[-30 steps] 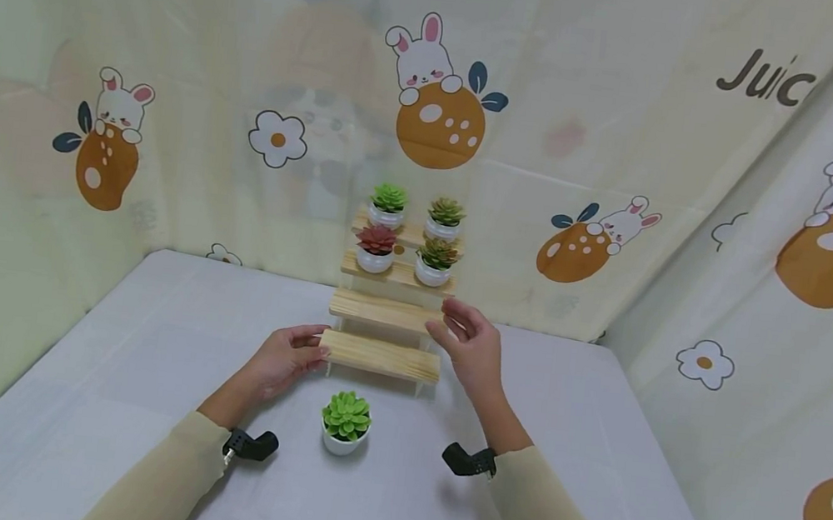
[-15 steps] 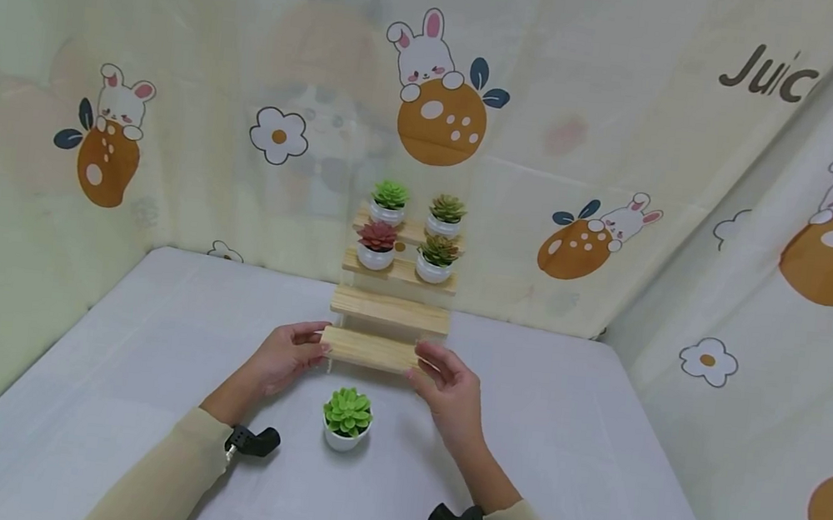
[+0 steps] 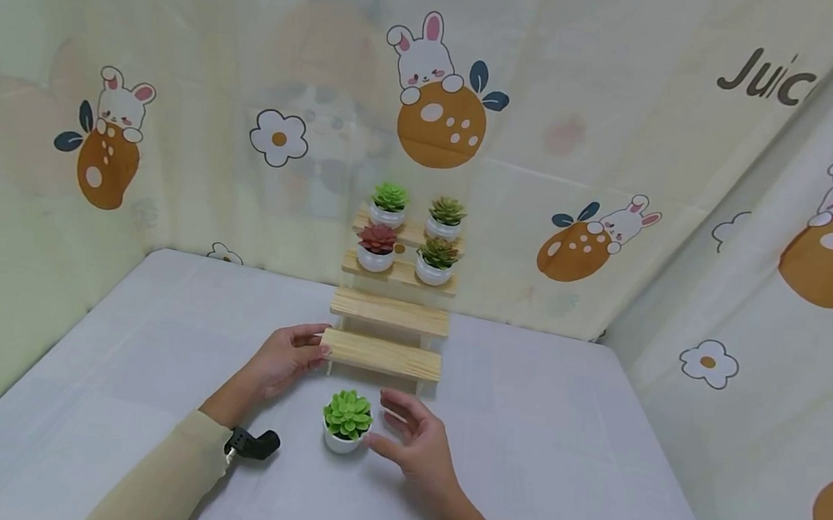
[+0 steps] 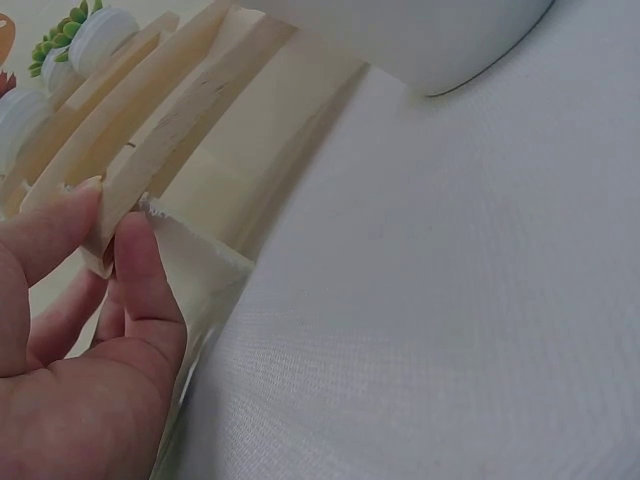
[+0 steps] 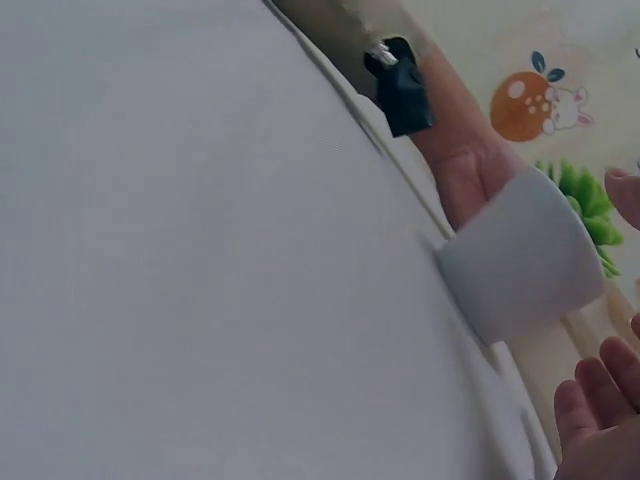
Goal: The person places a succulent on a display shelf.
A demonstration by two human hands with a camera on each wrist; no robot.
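Observation:
A wooden stepped plant stand (image 3: 381,354) stands on the table in the head view. My left hand (image 3: 282,364) pinches the left end of its lowest step; in the left wrist view, thumb and fingers close on the plank (image 4: 190,110). In front of the stand sits a bright green succulent in a white pot (image 3: 347,415). My right hand (image 3: 417,444) is just right of this pot, fingers loosely bent and thumb apart, holding nothing. The right wrist view shows the white pot (image 5: 525,260) close up, with the right hand (image 5: 600,420) partly cut off at the edge.
On the stand's upper two steps are several potted succulents: a green one (image 3: 390,199), a red one (image 3: 377,239) and greenish-brown ones (image 3: 436,253). The lower two steps are bare wood. A printed curtain (image 3: 194,146) hangs behind the white-covered table (image 3: 556,458).
My right hand has come down from the right side of the stand, past the lowest step, to beside the potted succulent. The left hand has kept its hold on the step.

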